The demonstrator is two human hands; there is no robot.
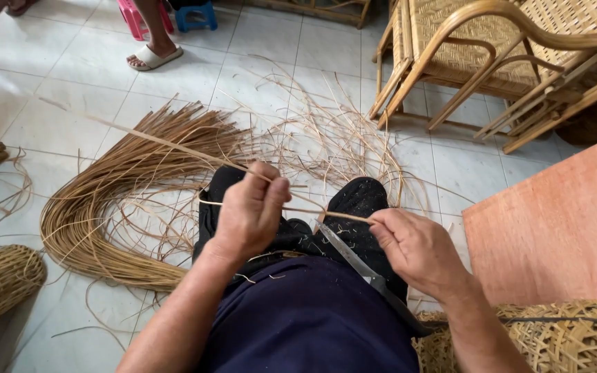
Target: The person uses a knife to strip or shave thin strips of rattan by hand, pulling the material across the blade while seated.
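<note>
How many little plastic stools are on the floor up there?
2. A pink stool stands at the top, left of a person's sandalled foot; a blue stool stands right of it. More may sit beyond the frame.

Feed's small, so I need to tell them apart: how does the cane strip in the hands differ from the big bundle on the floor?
The cane strip is a single thin length, held taut off the floor between the left hand and right hand. The bundle is many strips together, lying loose on the tiled floor. The strip runs nearly straight; the bundle bends in a wide curve and fans out. Both are the same tan cane.
</note>
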